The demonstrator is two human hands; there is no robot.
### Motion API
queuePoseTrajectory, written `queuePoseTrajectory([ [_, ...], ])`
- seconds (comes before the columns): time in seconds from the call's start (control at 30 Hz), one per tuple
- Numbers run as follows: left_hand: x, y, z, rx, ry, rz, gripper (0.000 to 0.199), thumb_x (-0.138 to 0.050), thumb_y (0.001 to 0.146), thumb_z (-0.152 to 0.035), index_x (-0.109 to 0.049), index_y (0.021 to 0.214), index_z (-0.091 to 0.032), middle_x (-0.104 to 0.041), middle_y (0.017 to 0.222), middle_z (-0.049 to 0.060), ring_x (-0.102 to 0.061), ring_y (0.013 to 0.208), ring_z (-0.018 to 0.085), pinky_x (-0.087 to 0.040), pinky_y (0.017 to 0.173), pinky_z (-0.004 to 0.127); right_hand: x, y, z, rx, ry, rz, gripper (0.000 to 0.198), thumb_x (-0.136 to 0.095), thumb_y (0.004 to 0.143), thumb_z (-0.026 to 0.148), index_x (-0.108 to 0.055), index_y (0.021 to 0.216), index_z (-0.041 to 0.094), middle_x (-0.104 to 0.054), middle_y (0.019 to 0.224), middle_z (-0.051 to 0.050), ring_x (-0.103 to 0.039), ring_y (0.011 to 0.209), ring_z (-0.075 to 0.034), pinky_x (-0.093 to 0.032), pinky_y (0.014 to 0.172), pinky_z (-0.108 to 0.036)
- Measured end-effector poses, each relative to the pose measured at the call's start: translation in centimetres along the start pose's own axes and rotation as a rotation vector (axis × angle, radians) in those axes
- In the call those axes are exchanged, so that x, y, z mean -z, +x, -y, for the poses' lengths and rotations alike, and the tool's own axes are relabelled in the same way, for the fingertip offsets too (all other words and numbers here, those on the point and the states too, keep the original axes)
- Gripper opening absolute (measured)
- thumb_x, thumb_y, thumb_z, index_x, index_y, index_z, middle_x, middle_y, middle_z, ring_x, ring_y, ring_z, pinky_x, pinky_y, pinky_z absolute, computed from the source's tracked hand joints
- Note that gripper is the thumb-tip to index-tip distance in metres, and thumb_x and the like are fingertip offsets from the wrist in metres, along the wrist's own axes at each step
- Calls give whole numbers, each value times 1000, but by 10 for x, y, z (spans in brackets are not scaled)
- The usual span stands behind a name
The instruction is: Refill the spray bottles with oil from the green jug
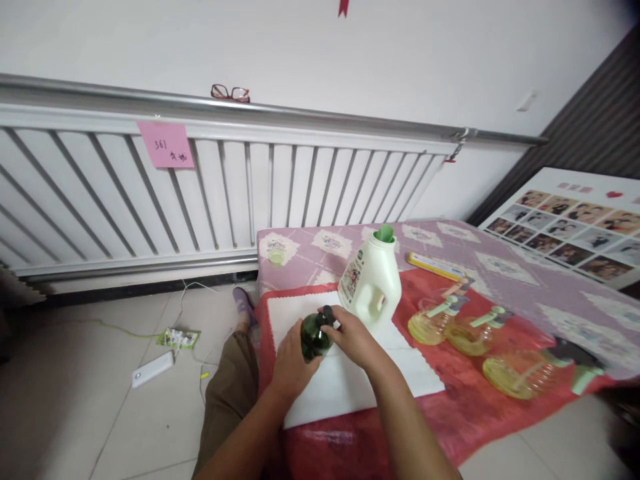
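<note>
Head view: a dark green bottle [313,340] is just below the middle of the frame, with a hand on each side.
Left hand [290,363]: curled around the left side of the bottle, holding it snugly.
Right hand [353,337]: thumb and fingers are close together, pinching the black top [327,313] at the bottle's upper right.
Under the bottle: a white cloth [340,393]. I cannot tell if the bottle touches it.
Inside the bottle: too dark to tell.
Big pale jug [363,273]: stands just behind the right hand, right of the frame's middle. A green piece [384,233] sits in its mouth. What is inside is hidden.
Three see-through bottles [505,379]: near each other on the red cloth [440,420], at the right of the frame. Yellow stuff shows low down in each one.
Small green cup [276,256]: on the purple flowered cover [305,272], left of the jug. I cannot tell what it holds.
Yellow box [436,265]: lies behind the see-through bottles.
</note>
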State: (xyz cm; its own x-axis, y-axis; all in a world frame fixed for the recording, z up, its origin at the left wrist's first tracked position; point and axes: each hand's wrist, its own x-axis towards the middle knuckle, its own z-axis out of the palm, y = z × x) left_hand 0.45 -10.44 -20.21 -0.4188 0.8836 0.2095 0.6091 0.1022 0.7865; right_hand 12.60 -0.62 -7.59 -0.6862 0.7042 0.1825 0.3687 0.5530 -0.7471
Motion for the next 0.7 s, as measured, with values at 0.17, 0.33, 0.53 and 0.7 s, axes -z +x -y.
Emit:
queuePoseTrajectory([
  [0.17, 1, -1, -1, -12, -5, -3, 89, -69, 71, -26, -24, 148, -20, -44, 152, 15, -42, 141, 31, -36, 117, 46, -7, -1, 4, -33, -45, -79, 17, -62, 75, 20, -65, 91, 22, -63, 86, -3, -61, 85, -21, -51, 80, -36],
  [0.33, 0, -2, -1, -19, -13, -23, 88, -68, 73, -25, -24, 149, -23, -45, 151, 13, -42, 141, 30, -36, 116, 48, -21, -5, 2, -103, -77, -210, 11, -61, 77, 27, -60, 87, 22, -60, 84, -3, -60, 80, -22, -50, 72, -36],
  [0.53, 2, -1, -4, -16, -25, -8, 84, -66, 74, -27, -27, 147, -16, -46, 149, 16, -43, 139, 31, -36, 115, 47, -41, -6, -3, -159, -107, -372, 16, -64, 75, 33, -53, 82, 24, -59, 82, -3, -59, 81, -23, -49, 77, -38],
  [0.7, 4, -2, -6, 2, -24, -4, 82, -64, 74, -27, -27, 147, -16, -46, 150, 15, -43, 139, 29, -35, 116, 44, -46, -6, -5, -172, -94, -427, 18, -63, 74, 36, -53, 80, 23, -59, 81, -4, -59, 83, -24, -49, 80, -41],
])
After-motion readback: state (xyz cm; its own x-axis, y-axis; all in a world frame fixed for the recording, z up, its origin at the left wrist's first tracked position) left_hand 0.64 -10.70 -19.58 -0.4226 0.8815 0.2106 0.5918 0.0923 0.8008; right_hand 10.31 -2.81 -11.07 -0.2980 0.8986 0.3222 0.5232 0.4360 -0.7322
